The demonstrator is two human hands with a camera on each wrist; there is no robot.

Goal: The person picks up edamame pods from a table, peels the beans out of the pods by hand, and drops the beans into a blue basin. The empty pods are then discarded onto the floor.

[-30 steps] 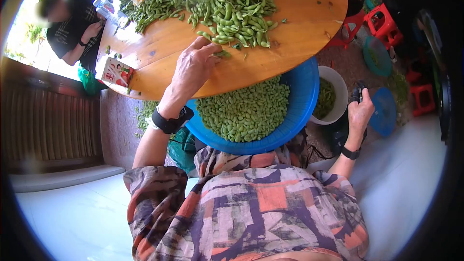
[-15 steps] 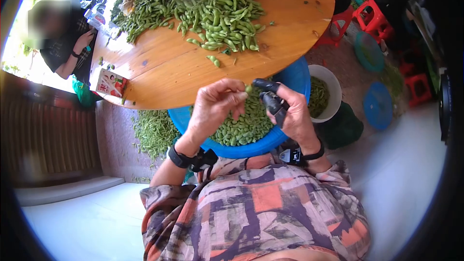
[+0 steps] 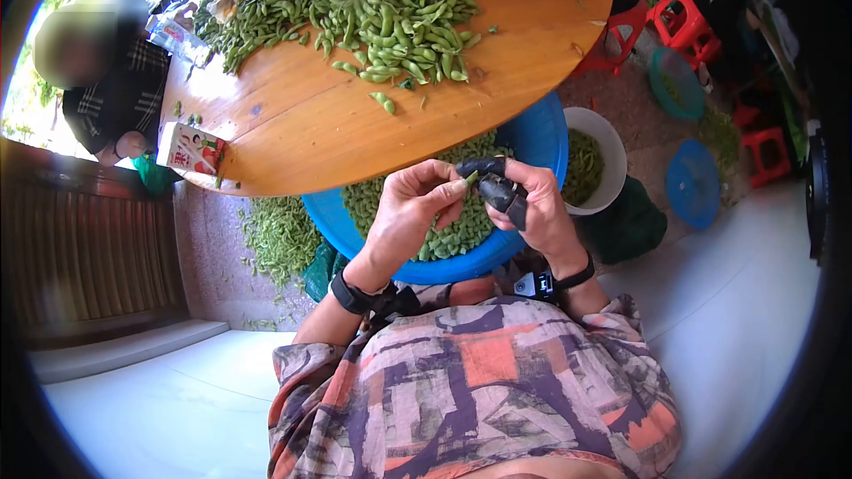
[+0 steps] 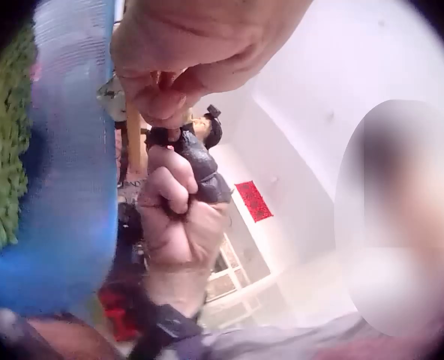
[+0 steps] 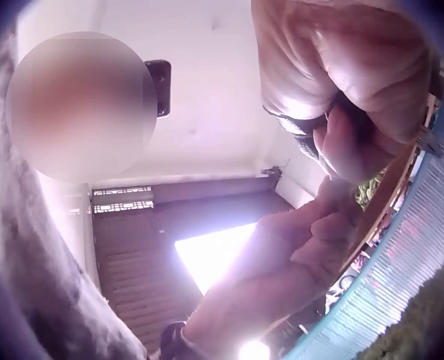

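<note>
In the head view my left hand (image 3: pixel 413 210) pinches a small green edamame pod (image 3: pixel 471 177) between thumb and fingertips. My right hand (image 3: pixel 541 213) meets it from the other side, its fingers curled and its black-wrapped thumb and forefinger (image 3: pixel 504 200) pinching at the pod's end. Both hands are above a blue basin (image 3: pixel 555 146) of shelled green beans (image 3: pixel 457 235). The left wrist view has the left hand (image 4: pixel 199 49) above the right hand (image 4: pixel 178 217), fingertips together. From the right wrist, the right hand (image 5: pixel 342 67) hides the pod.
A heap of edamame pods (image 3: pixel 390 22) covers part of the wooden table (image 3: pixel 293 133), with a red-and-white carton (image 3: pixel 189 149) at its left edge. Right of the basin stands a white bucket (image 3: pixel 612 164). Empty pods (image 3: pixel 280 244) lie on the floor. A person (image 3: pixel 111 98) is at the left.
My left hand has come back from the pods on the table to above the basin with a pod. The right hand has swung in from the right to meet it.
</note>
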